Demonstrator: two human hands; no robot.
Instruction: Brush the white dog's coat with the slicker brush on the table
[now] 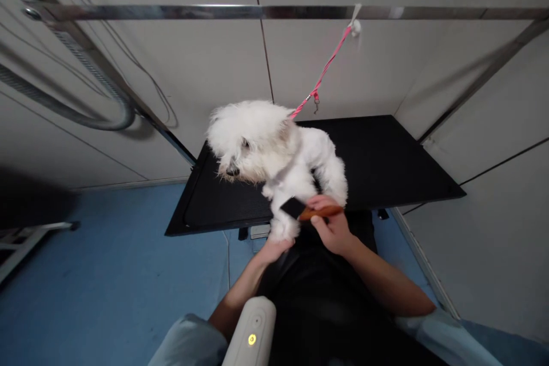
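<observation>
A fluffy white dog (257, 137) is on a black grooming table (386, 166), its head turned to the left. My left hand (277, 250) is closed around the dog's front paw (283, 229) at the table's near edge. In my right hand (332, 229) is a slicker brush (319, 213) with an orange-brown wooden handle, gripped between thumb and fingers. The brush's dark head lies against or just over the fur of that front leg; I cannot tell whether it touches. My left fingers are partly hidden behind the paw.
A pink leash (328, 66) runs from the dog's neck up to a metal bar (193, 12) across the back. A ribbed grey hose (98, 123) hangs at left. A white device (253, 331) with a yellow light is close at the bottom. Blue floor (115, 274) surrounds the table.
</observation>
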